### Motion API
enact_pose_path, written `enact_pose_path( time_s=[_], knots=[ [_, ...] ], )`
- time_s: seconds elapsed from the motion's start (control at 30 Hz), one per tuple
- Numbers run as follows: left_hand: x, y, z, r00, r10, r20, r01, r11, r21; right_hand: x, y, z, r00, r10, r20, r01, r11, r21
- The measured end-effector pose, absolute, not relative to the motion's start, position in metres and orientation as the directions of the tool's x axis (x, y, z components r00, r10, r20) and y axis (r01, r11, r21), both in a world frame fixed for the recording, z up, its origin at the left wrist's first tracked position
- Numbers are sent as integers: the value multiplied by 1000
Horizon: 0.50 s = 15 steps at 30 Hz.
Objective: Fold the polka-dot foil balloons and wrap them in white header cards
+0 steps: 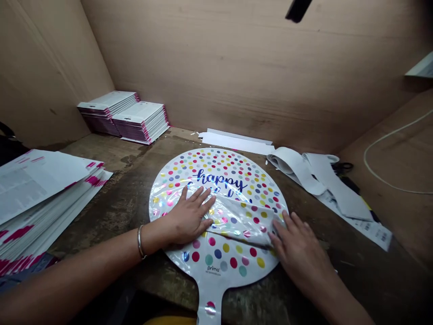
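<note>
While our left hand [191,220] lies spread on the round, white, polka-dotted foil balloon [237,217] beneath it, our right hand [301,243] curls at its edge, grip unclear; we judge it light, soft, slippery, best held there.

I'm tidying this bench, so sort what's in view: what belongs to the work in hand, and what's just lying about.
In the work:
dotted foil balloon, lying flat with a fold across it
left hand and right hand, both touching it

Apparently lying about, untouched:
two card stacks at the back
fanned card pile at left
flat white strip
curled white strip
</note>
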<state>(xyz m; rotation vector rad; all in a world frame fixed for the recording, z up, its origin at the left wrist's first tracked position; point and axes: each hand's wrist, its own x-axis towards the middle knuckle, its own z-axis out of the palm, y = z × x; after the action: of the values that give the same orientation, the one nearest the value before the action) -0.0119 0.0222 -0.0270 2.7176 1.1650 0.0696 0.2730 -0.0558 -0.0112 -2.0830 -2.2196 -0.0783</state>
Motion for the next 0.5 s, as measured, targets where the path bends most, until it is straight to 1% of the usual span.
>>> enact_pose_path(
  time_s=[0.03,0.07,0.1,0.13,0.17,0.23,0.37,0.43,0.5],
  knots=[
    [-12,22,-27,692,721,-25,712,-678,183,278,-51,-5,-83,985,153,993,95,-72],
    [-11,22,-27,695,718,-22,710,-682,178,278,-43,1,-114,979,167,980,138,-142],
    [-11,22,-27,700,714,-18,705,-687,173,272,-32,8,-145,978,149,959,176,-222],
    [-11,21,-26,705,709,-15,701,-694,167,262,-18,13,-169,981,91,934,189,-305],
    [-11,21,-25,711,703,-16,696,-700,161,251,-4,18,-199,980,-27,907,173,-385],
    [-11,21,-24,718,695,-27,690,-707,152,226,28,24,-225,968,-114,890,156,-428],
    [-13,22,-23,725,689,-30,685,-714,145,203,73,27,-222,931,-291,885,68,-460],
    [-15,23,-22,731,683,-4,676,-722,147,204,80,29,-235,894,-382,873,22,-487],
    [-16,22,-19,742,668,60,655,-741,145,208,78,30,-240,865,-441,854,-29,-520]
  ],
)
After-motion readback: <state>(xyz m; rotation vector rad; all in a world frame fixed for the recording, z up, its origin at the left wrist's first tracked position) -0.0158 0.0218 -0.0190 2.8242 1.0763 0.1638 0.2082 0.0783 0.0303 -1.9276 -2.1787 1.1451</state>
